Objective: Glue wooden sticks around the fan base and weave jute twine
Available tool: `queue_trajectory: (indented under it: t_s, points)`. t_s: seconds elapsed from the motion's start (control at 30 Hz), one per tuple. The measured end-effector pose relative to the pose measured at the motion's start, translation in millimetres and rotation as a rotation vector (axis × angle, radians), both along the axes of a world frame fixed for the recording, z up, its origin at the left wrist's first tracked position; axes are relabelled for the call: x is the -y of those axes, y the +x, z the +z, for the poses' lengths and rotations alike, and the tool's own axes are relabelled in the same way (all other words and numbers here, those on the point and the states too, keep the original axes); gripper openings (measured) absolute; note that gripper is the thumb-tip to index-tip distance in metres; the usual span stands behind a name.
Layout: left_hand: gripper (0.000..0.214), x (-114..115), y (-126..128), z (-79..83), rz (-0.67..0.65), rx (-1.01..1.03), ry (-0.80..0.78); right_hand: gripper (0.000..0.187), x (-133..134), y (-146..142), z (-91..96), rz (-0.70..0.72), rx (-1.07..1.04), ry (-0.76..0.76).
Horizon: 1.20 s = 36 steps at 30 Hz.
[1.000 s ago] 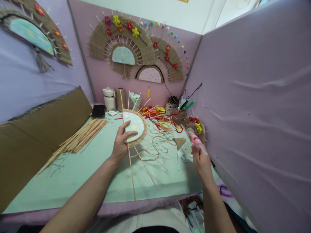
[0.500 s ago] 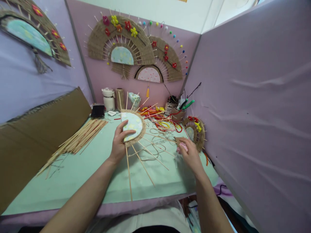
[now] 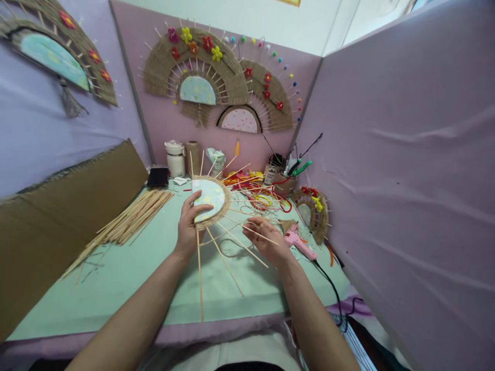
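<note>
My left hand [image 3: 190,224] grips a half-round fan piece [image 3: 211,198] by its straight edge, thumb and a finger over the pale patterned face. Twine is wound around its curved rim, and thin wooden sticks fan outward from it. My right hand [image 3: 266,239] is among the lower right sticks, its fingers loosely bent and apart, close to a loose strand of twine [image 3: 232,253]. Nothing is plainly held in it. To its right a pink glue gun [image 3: 299,242] lies on the table, its black cord running off the front edge.
A bundle of thin sticks [image 3: 127,216] lies at left beside a cardboard panel [image 3: 69,226]. Behind stand a white jar [image 3: 175,158], a twine spool [image 3: 193,157] and a tool cup [image 3: 284,184]. Coloured craft stems [image 3: 257,193] lie heaped. A small finished fan [image 3: 315,214] leans at right.
My right hand has let go of the glue gun and moved left to the sticks and twine. My left hand still holds the fan piece, nearly unmoved.
</note>
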<state>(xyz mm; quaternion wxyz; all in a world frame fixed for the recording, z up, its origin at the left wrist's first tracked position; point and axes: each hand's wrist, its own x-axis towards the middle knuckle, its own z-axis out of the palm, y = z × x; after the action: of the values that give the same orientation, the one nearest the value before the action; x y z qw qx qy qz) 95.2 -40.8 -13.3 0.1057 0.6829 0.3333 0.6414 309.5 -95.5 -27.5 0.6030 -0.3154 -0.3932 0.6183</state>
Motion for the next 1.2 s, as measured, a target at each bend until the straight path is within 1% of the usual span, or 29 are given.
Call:
queue_trajectory:
  t_s: [0.07, 0.17, 0.3, 0.53, 0.77, 0.87, 1.0, 1.1, 1.2]
  points:
    - [0.024, -1, 0, -1.4, 0.005, -0.011, -0.005, 0.041, 0, -3, 4.4, 0.024, 0.016, -0.011]
    - [0.025, -2, -2, -4.3, 0.001, -0.027, -0.007, 0.033, -4, -7, 6.7, 0.012, 0.044, -0.014]
    - [0.027, -3, -2, -7.2, -0.028, -0.036, -0.014, 0.035, -10, -13, 6.4, -0.005, 0.042, 0.006]
    - [0.026, -1, -3, -6.2, -0.025, -0.055, -0.004, 0.035, -11, -29, 7.3, 0.016, -0.078, -0.017]
    - [0.024, -2, -3, -6.6, -0.040, -0.046, -0.002, 0.035, -11, -28, 2.0, 0.031, -0.104, -0.055]
    - [0.025, -1, -2, -5.8, -0.053, -0.037, 0.013, 0.036, -10, -28, -1.4, 0.053, -0.087, -0.072]
    - [0.027, -1, 2, -4.0, -0.028, 0.005, -0.006, 0.037, -9, -29, -2.0, 0.076, -0.021, -0.093]
    - [0.025, -2, 3, -4.5, -0.018, 0.052, -0.008, 0.034, -12, -30, 2.9, 0.087, 0.034, -0.083]
    - [0.021, -5, 0, -6.1, -0.014, 0.067, -0.007, 0.030, -21, -32, 12.4, 0.156, 0.097, -0.043]
